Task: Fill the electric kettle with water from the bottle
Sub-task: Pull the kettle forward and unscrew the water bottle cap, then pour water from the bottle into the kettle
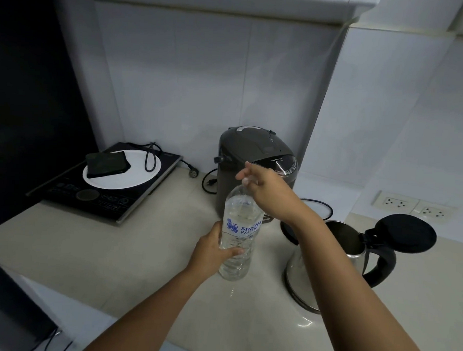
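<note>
A clear plastic water bottle (240,228) with a blue-printed label stands upright on the beige counter (131,253). My left hand (214,250) is wrapped around its lower body. My right hand (261,186) is over the bottle's top, fingers pinched on the white cap (245,180). To the right stands a steel electric kettle (327,264) with a black handle, its black lid (405,233) flipped open and the inside dark. My right forearm crosses in front of the kettle's left side.
A dark grey hot-water dispenser (255,160) stands just behind the bottle. At the left lies an induction cooktop (105,191) carrying a white plate, a black wallet-like object and a cable. Wall sockets (409,205) sit at the right. White tiled walls close the corner.
</note>
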The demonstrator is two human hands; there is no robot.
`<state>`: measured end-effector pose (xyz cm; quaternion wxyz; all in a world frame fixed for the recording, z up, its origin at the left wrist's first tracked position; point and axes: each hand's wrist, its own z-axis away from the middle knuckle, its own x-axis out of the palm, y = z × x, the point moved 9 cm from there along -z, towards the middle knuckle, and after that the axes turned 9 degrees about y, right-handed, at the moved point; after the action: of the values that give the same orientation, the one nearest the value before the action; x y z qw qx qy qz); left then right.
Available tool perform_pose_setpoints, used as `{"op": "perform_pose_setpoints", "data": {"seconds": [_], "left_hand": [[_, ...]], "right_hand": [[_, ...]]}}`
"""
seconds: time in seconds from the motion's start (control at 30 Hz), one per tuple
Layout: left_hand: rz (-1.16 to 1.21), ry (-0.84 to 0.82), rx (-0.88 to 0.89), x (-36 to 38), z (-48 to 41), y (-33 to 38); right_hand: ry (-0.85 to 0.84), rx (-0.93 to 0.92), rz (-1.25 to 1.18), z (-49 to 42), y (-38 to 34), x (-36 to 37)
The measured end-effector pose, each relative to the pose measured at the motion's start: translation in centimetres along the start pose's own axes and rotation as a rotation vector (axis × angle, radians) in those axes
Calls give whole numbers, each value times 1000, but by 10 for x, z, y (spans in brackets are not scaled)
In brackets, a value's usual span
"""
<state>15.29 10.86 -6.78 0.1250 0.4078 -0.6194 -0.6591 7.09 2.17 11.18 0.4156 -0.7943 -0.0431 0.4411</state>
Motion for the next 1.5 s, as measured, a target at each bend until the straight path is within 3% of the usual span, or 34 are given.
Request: {"op": "perform_pose_setpoints", "data": {"seconds": [0.2, 0.33, 0.53, 0.67, 0.77, 1.07, 1.27, 1.5], "left_hand": [[0, -9, -3, 1, -1, -1], [-16, -4, 3, 1, -2, -3], [-4, -5, 6, 1, -1, -4], [-9, 5, 15, 1, -1, -6], [-21, 16, 24, 1, -1, -7], [-19, 8, 15, 0, 3, -1], [-16, -14, -4, 1, 5, 0], [55, -42, 46, -14, -14, 26]], "right_hand": [[150, -106, 76, 0, -10, -12], [208, -112, -142, 5, -5, -21], [551, 86, -356, 36, 51, -27], [756, 238, -334, 85, 95, 3], [705, 235, -211, 113, 124, 43], [330, 353, 151, 148, 192, 119], [212, 502, 146, 163, 211, 128], [310, 452, -34, 129, 188, 131]]}}
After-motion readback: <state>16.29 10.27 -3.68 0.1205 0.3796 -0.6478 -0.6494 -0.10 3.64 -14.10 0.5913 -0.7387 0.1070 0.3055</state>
